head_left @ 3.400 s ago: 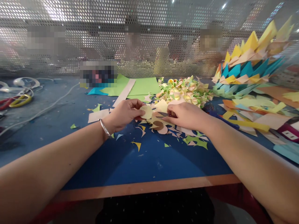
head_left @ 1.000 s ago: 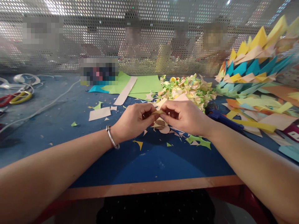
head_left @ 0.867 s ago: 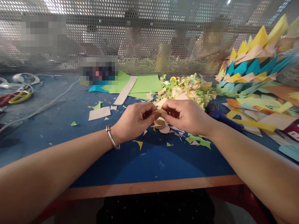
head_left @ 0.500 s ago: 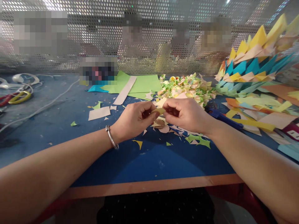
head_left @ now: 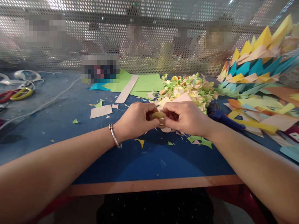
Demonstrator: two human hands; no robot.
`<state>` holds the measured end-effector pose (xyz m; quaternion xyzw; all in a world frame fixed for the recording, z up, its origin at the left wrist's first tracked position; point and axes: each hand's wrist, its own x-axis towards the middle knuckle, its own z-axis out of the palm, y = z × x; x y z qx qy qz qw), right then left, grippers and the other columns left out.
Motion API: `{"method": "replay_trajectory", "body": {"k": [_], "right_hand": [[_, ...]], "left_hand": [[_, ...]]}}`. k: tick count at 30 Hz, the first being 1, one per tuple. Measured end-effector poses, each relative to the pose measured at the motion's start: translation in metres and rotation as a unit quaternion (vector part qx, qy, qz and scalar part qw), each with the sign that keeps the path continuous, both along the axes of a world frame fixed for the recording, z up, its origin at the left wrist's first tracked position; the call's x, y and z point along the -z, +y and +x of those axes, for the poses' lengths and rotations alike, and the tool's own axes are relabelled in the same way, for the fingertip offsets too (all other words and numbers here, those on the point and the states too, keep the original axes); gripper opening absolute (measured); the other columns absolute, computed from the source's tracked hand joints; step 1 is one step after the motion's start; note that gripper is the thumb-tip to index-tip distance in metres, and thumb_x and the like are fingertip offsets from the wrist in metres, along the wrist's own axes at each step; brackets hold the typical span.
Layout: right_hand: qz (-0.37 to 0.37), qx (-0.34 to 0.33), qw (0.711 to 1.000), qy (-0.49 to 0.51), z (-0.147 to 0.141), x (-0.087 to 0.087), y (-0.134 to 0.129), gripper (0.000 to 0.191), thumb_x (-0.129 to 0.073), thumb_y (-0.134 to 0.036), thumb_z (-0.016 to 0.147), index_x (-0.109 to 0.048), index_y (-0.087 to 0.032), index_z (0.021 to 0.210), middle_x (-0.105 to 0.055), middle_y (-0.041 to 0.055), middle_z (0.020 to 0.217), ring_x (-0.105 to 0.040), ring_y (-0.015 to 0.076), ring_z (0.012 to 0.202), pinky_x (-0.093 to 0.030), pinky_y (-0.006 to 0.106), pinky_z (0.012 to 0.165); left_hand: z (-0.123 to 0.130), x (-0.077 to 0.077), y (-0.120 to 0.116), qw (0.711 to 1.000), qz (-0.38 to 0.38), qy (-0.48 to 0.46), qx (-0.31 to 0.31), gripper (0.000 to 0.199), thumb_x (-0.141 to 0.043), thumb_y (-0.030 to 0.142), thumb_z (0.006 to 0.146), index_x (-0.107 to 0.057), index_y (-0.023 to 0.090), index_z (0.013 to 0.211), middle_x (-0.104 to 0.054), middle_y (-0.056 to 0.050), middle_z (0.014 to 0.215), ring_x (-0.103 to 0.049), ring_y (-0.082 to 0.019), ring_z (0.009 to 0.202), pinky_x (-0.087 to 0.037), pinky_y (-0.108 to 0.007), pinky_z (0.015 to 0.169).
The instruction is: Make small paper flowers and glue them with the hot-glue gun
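Observation:
Between my two hands is a small yellow paper piece (head_left: 158,115), curved upward in the middle. My left hand (head_left: 141,118) pinches its left end, thumb against curled fingers; a silver bangle (head_left: 114,135) circles that wrist. The right end is pinched by my right hand (head_left: 183,116). Loose pale paper cutouts (head_left: 166,129) lie on the blue table (head_left: 130,168) just beneath the hands. A heap of small folded paper pieces (head_left: 190,88) in yellow, green and pink rises behind my right hand.
Green paper sheets (head_left: 147,82) with a pale strip (head_left: 127,89) lie at the back. A dark blue glue gun (head_left: 224,119) rests right of my right wrist. Far right stands a layered paper model (head_left: 257,67) near colored strips (head_left: 254,119). Yellow-handled scissors (head_left: 22,94) and a white cable (head_left: 53,99) lie left.
Both hands have dipped slightly and come a little closer together. The yellow paper piece now bows more between them. The whole view has shifted a little.

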<state>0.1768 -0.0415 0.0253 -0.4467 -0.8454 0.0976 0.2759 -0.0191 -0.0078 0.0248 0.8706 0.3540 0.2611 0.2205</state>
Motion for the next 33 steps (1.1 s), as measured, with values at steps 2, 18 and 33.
{"method": "replay_trajectory", "body": {"k": [2, 18, 33], "right_hand": [[0.01, 0.003, 1.0, -0.001, 0.0, 0.0, 0.0, 0.011, -0.061, -0.021, 0.077, -0.052, -0.018, 0.071, -0.049, -0.0043, 0.06, -0.043, 0.0088, 0.055, -0.032, 0.024, 0.053], [-0.031, 0.003, 0.999, -0.02, 0.005, 0.0, 0.004, 0.016, -0.062, -0.022, 0.076, -0.049, -0.019, 0.067, -0.051, -0.0043, 0.057, -0.044, 0.0081, 0.051, -0.03, 0.023, 0.05], [0.084, -0.011, 0.996, 0.038, 0.01, 0.0, 0.004, 0.003, -0.06, -0.016, 0.081, -0.061, -0.018, 0.082, -0.059, -0.0009, 0.07, -0.051, 0.0093, 0.058, -0.041, 0.023, 0.056]], "left_hand": [[-0.002, 0.0, 0.001, 1.0, -0.012, -0.002, -0.007, 0.004, -0.058, 0.021, 0.069, -0.059, 0.018, 0.066, -0.055, 0.003, 0.058, -0.046, -0.01, 0.051, -0.032, -0.026, 0.049], [-0.002, 0.002, 0.005, 0.991, -0.048, -0.118, 0.05, 0.017, -0.066, 0.02, 0.079, -0.065, 0.014, 0.094, -0.071, -0.004, 0.08, -0.062, -0.011, 0.068, -0.045, -0.022, 0.056], [-0.002, 0.004, 0.008, 0.882, -0.378, -0.283, 0.003, 0.009, -0.064, 0.008, 0.08, -0.061, 0.016, 0.076, -0.067, -0.001, 0.07, -0.066, -0.009, 0.062, -0.054, -0.022, 0.06]]}}
